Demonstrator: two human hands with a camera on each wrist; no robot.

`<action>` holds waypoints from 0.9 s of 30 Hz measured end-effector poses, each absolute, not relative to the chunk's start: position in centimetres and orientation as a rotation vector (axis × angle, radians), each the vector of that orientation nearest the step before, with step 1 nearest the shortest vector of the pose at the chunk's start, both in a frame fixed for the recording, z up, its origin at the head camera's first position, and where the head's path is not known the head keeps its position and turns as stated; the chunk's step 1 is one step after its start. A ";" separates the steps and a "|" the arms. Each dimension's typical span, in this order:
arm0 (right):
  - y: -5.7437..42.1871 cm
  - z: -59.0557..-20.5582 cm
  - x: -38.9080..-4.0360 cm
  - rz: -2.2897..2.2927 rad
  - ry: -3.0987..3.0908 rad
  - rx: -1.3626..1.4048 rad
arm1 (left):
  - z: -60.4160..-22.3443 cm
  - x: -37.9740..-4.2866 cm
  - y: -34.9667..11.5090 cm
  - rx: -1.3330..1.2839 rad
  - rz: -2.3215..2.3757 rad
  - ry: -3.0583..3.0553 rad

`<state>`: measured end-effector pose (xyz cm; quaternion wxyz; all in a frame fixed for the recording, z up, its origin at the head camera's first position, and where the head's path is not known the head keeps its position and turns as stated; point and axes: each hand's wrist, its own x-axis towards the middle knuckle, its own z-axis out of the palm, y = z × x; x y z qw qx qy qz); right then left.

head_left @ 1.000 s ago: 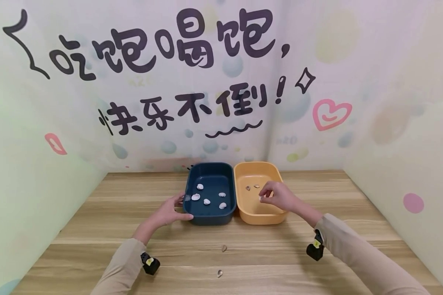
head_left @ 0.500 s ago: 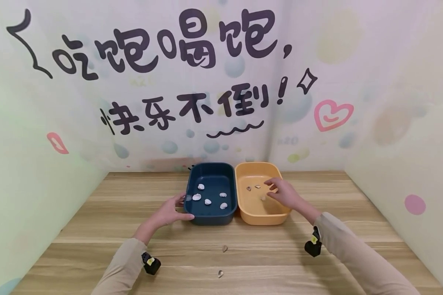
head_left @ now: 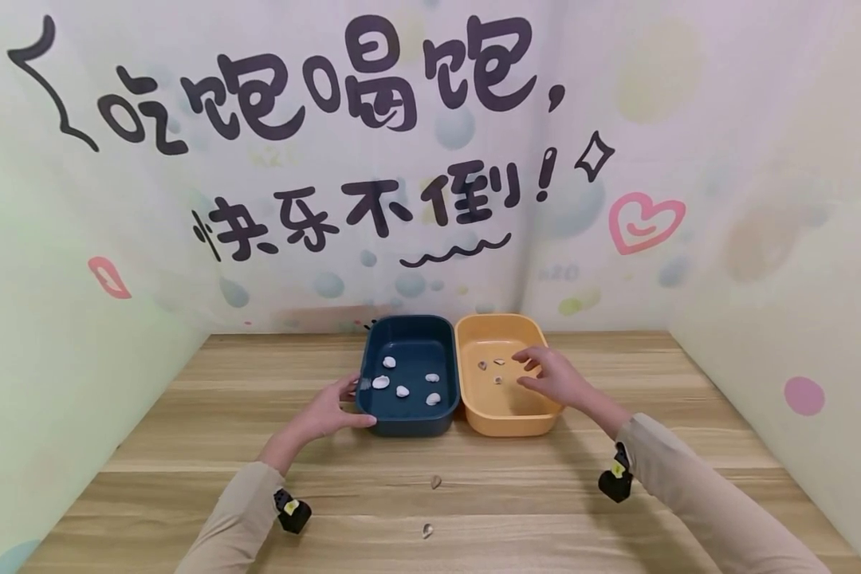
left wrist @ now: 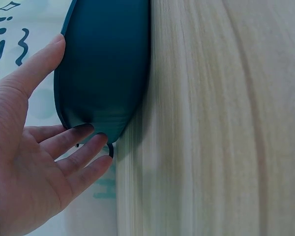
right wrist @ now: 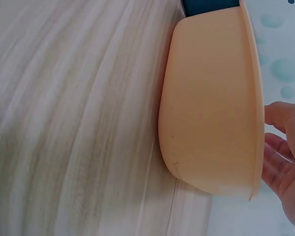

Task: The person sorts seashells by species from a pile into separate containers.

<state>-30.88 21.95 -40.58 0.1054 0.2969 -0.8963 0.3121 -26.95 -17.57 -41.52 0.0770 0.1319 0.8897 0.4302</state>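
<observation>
My left hand rests against the left side of a dark blue plastic basin; its thumb touches the near rim. In the left wrist view the fingers lie loosely along the basin's outer wall. Several white shells are spread on the blue basin's floor. Over the right part of a yellow basin, my right hand hovers with fingers spread and holds nothing. Three small shells lie inside that basin, left of the fingertips.
Two small brownish shells, one farther away and one nearer, lie on the wooden table in front of the basins. Both basins stand side by side near the patterned backdrop, which also rises at either side.
The right hand has let go of a small shell, which dropped into the yellow basin and now lies near two others. Its fingers have spread. The left hand has stayed at the blue basin.
</observation>
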 end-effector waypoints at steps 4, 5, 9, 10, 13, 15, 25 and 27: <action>21.8 -40.1 -30.5 0.920 -2.651 0.885 | -41.6 -27.0 -17.6 0.390 1.290 2.666; 21.8 -40.0 -30.4 0.922 -2.651 0.888 | -41.6 -27.0 -17.6 0.392 1.293 2.664; 21.6 -39.7 -30.2 0.905 -2.648 0.904 | -41.7 -27.1 -17.6 0.399 1.293 2.662; 21.6 -39.6 -30.2 0.905 -2.646 0.911 | -41.7 -27.1 -17.6 0.395 1.294 2.663; 21.4 -39.4 -30.1 0.905 -2.644 0.926 | -41.7 -27.1 -17.6 0.389 1.290 2.667; 21.3 -39.4 -29.9 0.918 -2.640 0.939 | -41.7 -27.1 -17.6 0.393 1.288 2.665; 20.2 -38.8 -28.4 0.972 -2.648 1.018 | -41.8 -27.2 -17.7 0.409 1.295 2.665; 19.9 -38.7 -28.2 0.976 -2.647 1.047 | -41.7 -27.1 -17.7 0.413 1.287 2.667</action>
